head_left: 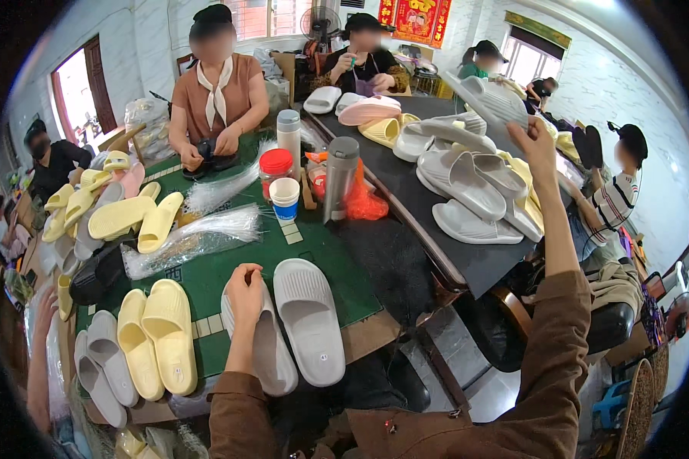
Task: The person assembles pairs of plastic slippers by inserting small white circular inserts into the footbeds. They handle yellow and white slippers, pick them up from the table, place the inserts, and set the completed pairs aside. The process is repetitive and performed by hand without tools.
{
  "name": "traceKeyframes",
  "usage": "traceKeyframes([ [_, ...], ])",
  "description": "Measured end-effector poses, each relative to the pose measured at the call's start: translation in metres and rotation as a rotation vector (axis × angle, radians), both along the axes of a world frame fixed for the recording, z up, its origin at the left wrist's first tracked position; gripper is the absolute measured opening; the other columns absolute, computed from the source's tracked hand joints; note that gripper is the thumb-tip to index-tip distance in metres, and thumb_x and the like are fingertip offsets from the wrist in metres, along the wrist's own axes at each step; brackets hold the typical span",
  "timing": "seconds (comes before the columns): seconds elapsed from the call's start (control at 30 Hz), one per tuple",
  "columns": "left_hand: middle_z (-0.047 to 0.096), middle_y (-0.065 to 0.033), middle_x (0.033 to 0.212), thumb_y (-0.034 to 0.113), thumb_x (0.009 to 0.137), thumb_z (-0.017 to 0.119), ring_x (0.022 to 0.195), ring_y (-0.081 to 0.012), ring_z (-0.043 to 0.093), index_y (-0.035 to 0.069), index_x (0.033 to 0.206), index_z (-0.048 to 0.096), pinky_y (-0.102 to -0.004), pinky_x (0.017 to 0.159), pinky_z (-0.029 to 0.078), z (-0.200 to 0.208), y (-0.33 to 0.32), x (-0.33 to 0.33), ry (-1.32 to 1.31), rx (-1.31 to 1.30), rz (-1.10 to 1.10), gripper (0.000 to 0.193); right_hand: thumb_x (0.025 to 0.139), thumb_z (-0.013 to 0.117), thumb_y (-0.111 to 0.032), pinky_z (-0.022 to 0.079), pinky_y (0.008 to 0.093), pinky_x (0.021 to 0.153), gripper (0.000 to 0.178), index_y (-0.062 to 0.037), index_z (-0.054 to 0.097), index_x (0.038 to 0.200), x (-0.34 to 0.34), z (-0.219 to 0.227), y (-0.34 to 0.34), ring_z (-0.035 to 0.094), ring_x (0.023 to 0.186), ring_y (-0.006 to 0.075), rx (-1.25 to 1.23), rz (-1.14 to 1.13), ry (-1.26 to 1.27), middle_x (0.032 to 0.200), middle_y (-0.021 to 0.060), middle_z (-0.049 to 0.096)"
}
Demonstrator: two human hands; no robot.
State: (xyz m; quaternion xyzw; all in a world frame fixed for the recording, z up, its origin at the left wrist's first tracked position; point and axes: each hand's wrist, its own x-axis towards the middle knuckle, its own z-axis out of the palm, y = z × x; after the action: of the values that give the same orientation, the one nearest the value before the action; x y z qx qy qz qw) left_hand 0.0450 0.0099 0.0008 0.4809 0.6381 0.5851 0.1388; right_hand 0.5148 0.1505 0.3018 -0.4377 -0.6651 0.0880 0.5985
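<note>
Head view: right hand (534, 145) high, grey slipper (490, 99) in grip, left hand (245, 292) curled over second slipper (272, 348), hold unclear.

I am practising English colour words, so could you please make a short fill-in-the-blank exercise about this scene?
1. The right hand holds up a ____ raised slipper.
2. Directly left of the slippers under the left hand lies a ____ slipper pair.
3. Behind the paper cup stands a jar with a ____ lid.
4. Around that white cup runs a ____ band.

Missing words: gray; yellow; red; blue.
</note>
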Motion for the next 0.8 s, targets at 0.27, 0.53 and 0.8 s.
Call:
traceKeyframes([
  [0.27,0.062,-0.0087,0.08,0.002,0.086,0.057,0.069,-0.0154,0.057,-0.002,0.09,0.063,-0.0285,0.066,0.046,0.002,-0.009,-0.009,0.006,-0.02,0.015,0.008,0.079,0.074,-0.017,0.044,0.0284,0.086,0.037,0.0012,0.058,0.107,-0.004,-0.037,-0.06,0.057,0.092,0.0129,-0.189,0.098,-0.3,0.095,0.0045,0.061],
  [0.53,0.062,-0.0082,0.079,0.004,0.087,0.057,0.069,-0.0151,0.056,-0.002,0.091,0.063,-0.0284,0.066,0.045,0.005,-0.012,-0.009,-0.002,-0.026,-0.008,0.009,0.073,0.074,-0.015,0.042,0.0322,0.087,0.039,-0.003,0.058,0.107,0.025,-0.071,-0.085,0.054,0.096,0.0198,-0.443,0.161,-0.731,0.098,0.0074,0.058],
  [0.8,0.063,-0.0092,0.081,0.004,0.086,0.057,0.07,-0.0154,0.058,-0.002,0.091,0.064,-0.029,0.066,0.046,0.003,-0.012,-0.011,0.031,-0.038,0.008,0.01,0.076,0.065,-0.009,0.034,0.0421,0.105,0.03,-0.0022,0.061,0.104,0.017,-0.088,-0.067,0.056,0.103,0.0291,-0.264,0.183,-1.023,0.098,0.0128,0.059],
])
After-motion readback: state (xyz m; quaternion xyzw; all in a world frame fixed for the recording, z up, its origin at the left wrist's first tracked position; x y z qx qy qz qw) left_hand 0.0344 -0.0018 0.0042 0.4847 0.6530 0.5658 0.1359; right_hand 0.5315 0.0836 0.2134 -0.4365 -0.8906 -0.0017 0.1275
